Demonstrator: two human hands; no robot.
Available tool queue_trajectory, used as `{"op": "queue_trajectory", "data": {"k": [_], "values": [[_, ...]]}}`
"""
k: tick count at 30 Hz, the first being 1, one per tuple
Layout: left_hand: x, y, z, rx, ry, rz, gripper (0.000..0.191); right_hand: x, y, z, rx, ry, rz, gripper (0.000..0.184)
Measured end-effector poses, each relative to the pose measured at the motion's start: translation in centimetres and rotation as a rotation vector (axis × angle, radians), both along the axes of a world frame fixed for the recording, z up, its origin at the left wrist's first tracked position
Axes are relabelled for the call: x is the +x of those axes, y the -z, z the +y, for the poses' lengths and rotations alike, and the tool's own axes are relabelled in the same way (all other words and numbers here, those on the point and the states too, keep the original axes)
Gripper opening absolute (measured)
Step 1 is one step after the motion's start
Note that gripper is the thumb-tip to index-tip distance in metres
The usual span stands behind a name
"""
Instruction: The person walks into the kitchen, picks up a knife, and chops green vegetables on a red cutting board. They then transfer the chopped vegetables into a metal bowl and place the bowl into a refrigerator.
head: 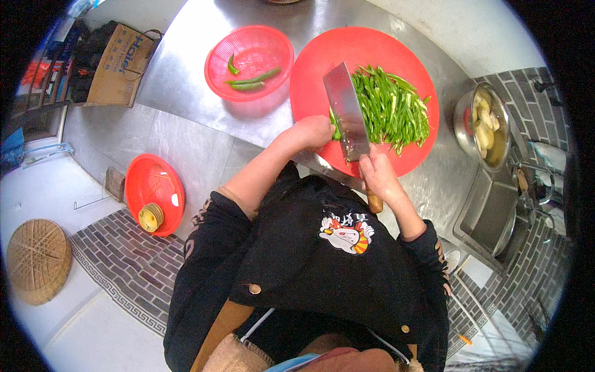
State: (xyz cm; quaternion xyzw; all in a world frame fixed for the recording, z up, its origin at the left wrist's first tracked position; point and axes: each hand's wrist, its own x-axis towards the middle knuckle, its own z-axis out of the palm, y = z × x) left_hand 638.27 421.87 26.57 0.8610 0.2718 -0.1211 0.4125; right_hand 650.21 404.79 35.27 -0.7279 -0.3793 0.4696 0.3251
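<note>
My right hand (pixel 377 171) grips the wooden handle of a cleaver (pixel 346 109), whose broad blade stands over a round red cutting board (pixel 316 56). Close to the blade's left side, my left hand (pixel 318 132) is closed on a green chili pepper (pixel 335 132), partly covered by the fingers and the blade. A large heap of sliced green peppers (pixel 390 109) lies on the board to the right of the blade. Left of the board, a pink plastic colander (pixel 213 74) holds several whole green chilies (pixel 253 79).
The board and colander rest on a stainless steel table (pixel 186 88). At the right stands a metal bowl (pixel 460 123) of peeled pale pieces in liquid, near a sink (pixel 488 209). A red basin (pixel 179 197) with stacked yellow bowls, a cardboard box (pixel 118 65) and a woven basket (pixel 39 260) are at the left.
</note>
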Motion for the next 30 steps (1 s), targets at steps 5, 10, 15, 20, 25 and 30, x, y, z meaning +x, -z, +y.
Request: {"op": "queue_trajectory", "data": {"k": [5, 10, 15, 20, 25, 30], "values": [[0.1, -0.8, -0.2, 0.005, -0.004, 0.033, 0.043, -0.2, 0.8, 0.1, -0.071, 0.002, 0.01, 0.025], [0.2, -1.8, -0.7, 0.046, -0.104, 0.086, 0.046, 0.9, -0.8, -0.4, -0.048, -0.004, -0.187, 0.026], [1.1, -1.2, -1.0, -0.016, -0.139, -0.017, 0.048, 0.8, -1.6, -1.0, -0.091, 0.008, -0.137, 0.03], [1.1, -0.2, -0.8, -0.101, -0.085, -0.032, 0.045, 0.4, -0.4, -1.5, -0.039, -0.056, -0.282, 0.029], [1.1, 0.0, -1.3, -0.122, -0.157, -0.154, 0.042, 0.2, 0.7, 0.3, 0.003, -0.193, -0.521, 0.029], [0.9, 0.3, -0.9, -0.273, -0.17, -0.048, 0.041, 0.5, 0.5, 1.9, 0.086, -0.069, -0.465, 0.026]]}}
